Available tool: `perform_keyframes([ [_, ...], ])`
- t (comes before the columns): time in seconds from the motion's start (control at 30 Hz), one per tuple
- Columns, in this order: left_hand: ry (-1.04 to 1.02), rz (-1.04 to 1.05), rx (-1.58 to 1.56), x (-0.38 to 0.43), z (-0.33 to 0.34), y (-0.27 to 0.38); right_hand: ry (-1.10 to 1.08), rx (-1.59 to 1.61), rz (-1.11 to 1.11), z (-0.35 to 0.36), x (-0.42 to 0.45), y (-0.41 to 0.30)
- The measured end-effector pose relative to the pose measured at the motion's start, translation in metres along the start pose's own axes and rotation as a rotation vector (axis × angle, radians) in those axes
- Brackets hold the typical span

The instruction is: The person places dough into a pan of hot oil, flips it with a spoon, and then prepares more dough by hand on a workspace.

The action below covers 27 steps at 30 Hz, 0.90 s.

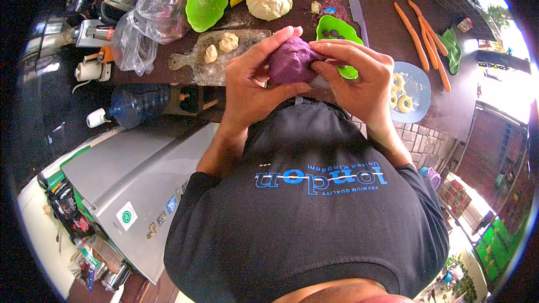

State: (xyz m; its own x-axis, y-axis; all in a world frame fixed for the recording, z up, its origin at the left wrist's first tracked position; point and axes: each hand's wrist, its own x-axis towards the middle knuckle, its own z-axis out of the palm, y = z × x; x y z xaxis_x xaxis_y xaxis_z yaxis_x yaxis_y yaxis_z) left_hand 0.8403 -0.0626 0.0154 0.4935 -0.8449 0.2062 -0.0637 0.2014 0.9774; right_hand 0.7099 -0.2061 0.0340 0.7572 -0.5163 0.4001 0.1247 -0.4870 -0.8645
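A lump of purple dough [290, 61] rests in my left hand [252, 75], whose fingers and thumb wrap around it. With its thumb and fingertips, my right hand [358, 71] pinches the lump's right edge. Partly hidden behind my right hand is a green leaf-shaped bowl [351, 33] with small dark purple pieces [330, 33] in it. To the left of my left hand lies a floured wooden board [248, 42] bearing two pieces of pale dough [228, 42]. Beside my right wrist sits a light blue plate [419, 92] with several pale dough rings [405, 103].
At the back stand a cabbage [269, 1] and another green bowl [206, 5]. A knife [356, 6] lies beside purple crumbs [339, 10]. Several carrots [425, 38] and a green cloth [451, 50] are at the right. Plastic bags [156, 12] sit left; a grey refrigerator [139, 202] stands below.
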Motion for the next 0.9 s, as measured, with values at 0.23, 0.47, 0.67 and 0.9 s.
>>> perform_keyframes([
  [0.23,-0.001,-0.018,0.007,-0.003,0.004,-0.002,0.011,-0.093,-0.105,-0.004,0.001,-0.002],
  [0.47,-0.011,-0.020,-0.021,-0.003,0.006,0.001,0.029,-0.075,-0.169,-0.005,0.000,0.003],
  [0.67,-0.026,-0.016,0.006,-0.003,0.005,0.004,0.034,-0.049,-0.182,-0.006,-0.001,0.003],
  [0.9,-0.003,-0.048,-0.022,-0.005,0.007,0.005,-0.001,-0.020,-0.100,-0.009,0.001,-0.007],
])
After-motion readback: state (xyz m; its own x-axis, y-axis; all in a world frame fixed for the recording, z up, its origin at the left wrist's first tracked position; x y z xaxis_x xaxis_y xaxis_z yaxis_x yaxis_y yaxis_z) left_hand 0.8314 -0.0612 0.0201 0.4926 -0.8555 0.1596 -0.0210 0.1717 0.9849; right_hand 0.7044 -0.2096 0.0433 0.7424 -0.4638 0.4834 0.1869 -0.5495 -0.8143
